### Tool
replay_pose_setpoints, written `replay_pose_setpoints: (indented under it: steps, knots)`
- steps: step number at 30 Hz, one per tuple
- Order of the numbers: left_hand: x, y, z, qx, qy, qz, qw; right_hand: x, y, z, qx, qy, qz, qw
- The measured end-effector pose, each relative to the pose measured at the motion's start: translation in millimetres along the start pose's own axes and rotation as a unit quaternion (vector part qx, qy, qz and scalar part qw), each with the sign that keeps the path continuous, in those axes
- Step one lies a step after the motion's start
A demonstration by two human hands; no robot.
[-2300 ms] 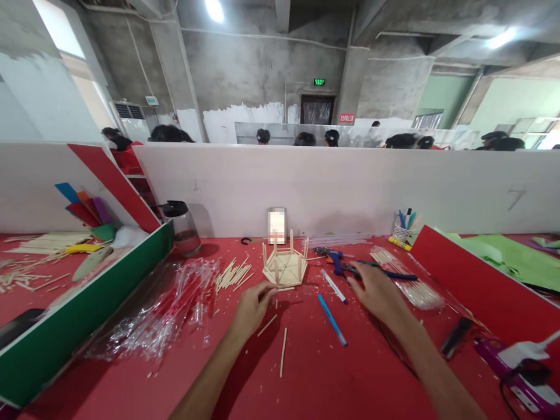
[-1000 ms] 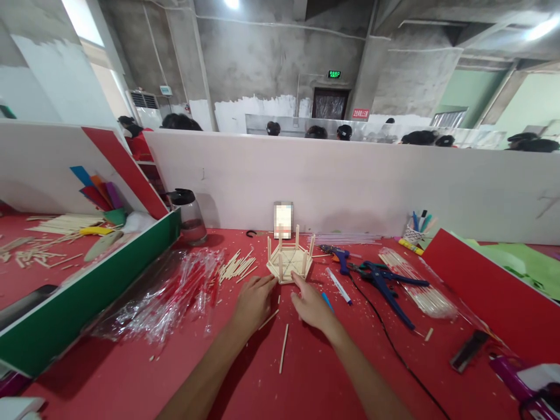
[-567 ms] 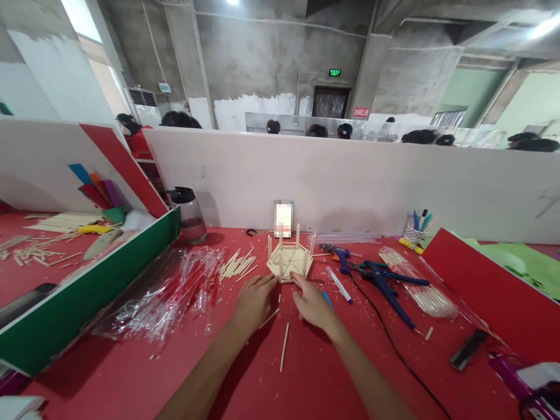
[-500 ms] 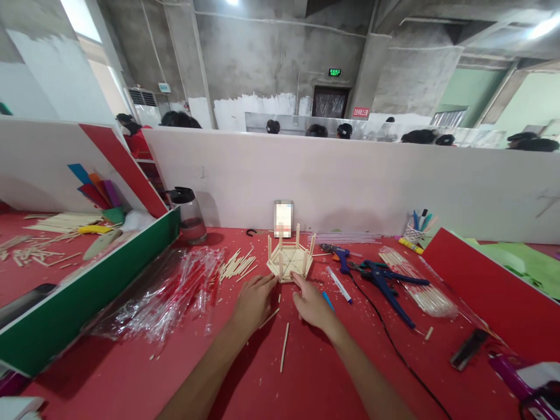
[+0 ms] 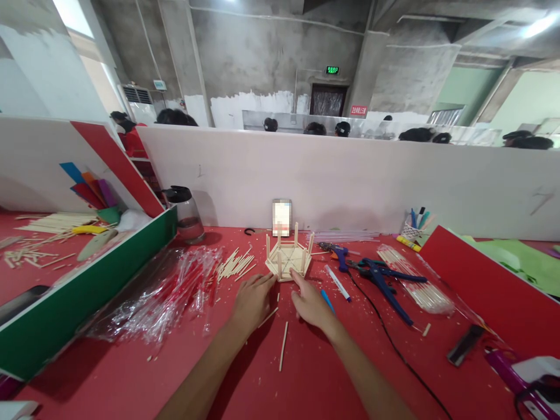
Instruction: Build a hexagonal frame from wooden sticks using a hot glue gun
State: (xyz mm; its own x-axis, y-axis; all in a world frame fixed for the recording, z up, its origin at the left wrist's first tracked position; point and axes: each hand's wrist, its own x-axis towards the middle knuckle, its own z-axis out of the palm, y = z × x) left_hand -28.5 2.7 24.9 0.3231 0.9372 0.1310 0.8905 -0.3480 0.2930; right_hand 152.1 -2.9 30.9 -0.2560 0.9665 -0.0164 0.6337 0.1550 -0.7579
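A small hexagonal wooden-stick frame (image 5: 289,256), with upright sticks at its corners, stands on the red table. My left hand (image 5: 254,300) rests against its front left corner, fingers stretched out side by side, thumb hidden. From the right, the index finger of my right hand (image 5: 315,304) presses on the front edge, the thumb held apart below it. A single stick (image 5: 283,346) lies in front of the hands, and a thinner one (image 5: 268,317) is partly covered by my left hand. The blue pen (image 5: 327,301) is partly behind my right hand.
Loose sticks (image 5: 236,264) and plastic wrapping (image 5: 161,297) lie left. Right are a glue gun (image 5: 339,254), blue-handled cutters (image 5: 387,289), a white pen (image 5: 338,283) and bagged sticks (image 5: 417,283). A phone (image 5: 282,217) and glass jug (image 5: 188,216) stand behind. Green (image 5: 100,286) and red (image 5: 490,291) dividers flank the table.
My right hand has left the cutters and come to the stick frame's front edge. My left hand stayed at its front left. Over the last half second only the camera shifts slightly.
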Motion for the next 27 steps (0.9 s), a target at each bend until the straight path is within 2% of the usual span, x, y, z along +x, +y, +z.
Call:
replay_pose_setpoints:
  steps: [12, 22, 27]
  knots:
    - [-0.5, -0.5, -0.1, 0.004, 0.003, 0.002, 1.0, 2.8, 6.8, 0.7, 0.092, -0.003, 0.006, 0.996]
    - [-0.3, -3.0, 3.6, 0.0, 0.008, 0.009, 1.0, 5.0, 14.1, 6.3, 0.057, 0.02, -0.038, 0.997]
    - [0.0, -3.1, 3.4, -0.001, 0.008, 0.004, 1.0, 4.5, 13.6, 6.8, 0.05, 0.015, -0.031, 0.998]
